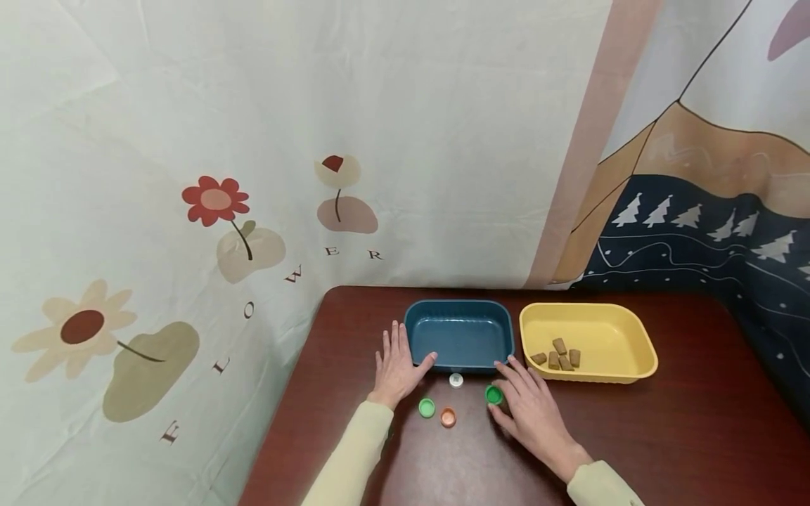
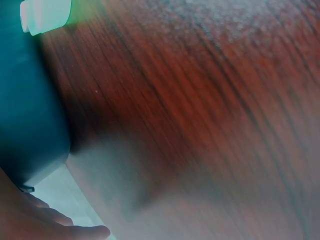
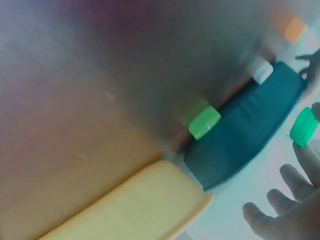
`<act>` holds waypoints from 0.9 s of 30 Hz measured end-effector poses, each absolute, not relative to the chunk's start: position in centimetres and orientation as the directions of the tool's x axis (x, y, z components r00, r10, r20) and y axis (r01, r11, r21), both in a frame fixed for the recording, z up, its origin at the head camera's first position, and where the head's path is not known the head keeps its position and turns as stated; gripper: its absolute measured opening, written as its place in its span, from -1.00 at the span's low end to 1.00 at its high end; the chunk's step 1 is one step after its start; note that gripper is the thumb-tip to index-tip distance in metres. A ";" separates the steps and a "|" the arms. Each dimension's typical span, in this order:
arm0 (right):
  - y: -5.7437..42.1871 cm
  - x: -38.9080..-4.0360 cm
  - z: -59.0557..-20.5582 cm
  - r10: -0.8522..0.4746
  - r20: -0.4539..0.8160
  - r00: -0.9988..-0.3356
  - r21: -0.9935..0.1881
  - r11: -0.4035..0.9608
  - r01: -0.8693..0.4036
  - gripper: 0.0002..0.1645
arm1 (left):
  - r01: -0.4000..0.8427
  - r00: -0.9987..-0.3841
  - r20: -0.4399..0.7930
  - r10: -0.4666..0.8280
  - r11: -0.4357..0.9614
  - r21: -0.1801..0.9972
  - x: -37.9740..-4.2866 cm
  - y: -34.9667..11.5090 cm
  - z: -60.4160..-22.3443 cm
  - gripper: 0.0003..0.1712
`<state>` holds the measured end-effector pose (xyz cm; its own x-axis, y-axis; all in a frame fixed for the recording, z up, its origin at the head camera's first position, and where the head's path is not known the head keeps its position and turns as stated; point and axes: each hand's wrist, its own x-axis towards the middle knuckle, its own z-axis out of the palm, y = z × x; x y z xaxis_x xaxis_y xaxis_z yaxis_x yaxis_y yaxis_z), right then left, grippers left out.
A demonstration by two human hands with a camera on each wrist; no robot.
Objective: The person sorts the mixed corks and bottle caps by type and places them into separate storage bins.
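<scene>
My left hand [image 1: 395,372] lies with straight fingers along the left side of a blue tray [image 1: 414,330], its thumb by the tray's front edge. Between the thumb and fingers of my right hand [image 1: 531,407] is a green bottle cap [image 1: 493,395], pinched just in front of the tray's right corner. The right wrist view also shows this held green cap [image 3: 304,127]. A white cap [image 1: 456,380], a light green cap [image 1: 427,407] and an orange cap [image 1: 448,417] lie on the table between the hands. Another green cap [image 3: 204,122] appears near the blue tray in the right wrist view.
Right of the blue tray stands a yellow tray [image 1: 616,351] with several brown cork-like pieces [image 1: 560,356] in it. Both trays are on a dark red-brown table [image 1: 683,422]. Behind the table hangs a printed cloth [image 1: 443,140].
</scene>
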<state>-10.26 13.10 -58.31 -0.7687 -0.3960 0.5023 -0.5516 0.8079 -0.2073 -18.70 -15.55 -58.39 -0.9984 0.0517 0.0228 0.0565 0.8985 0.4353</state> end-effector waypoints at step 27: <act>8.6 -20.4 -56.5 -0.314 0.297 -0.902 -0.361 0.838 -0.411 -0.52 | 0.042 -0.999 -0.001 0.047 0.902 0.429 -18.6 -15.5 -58.1 0.26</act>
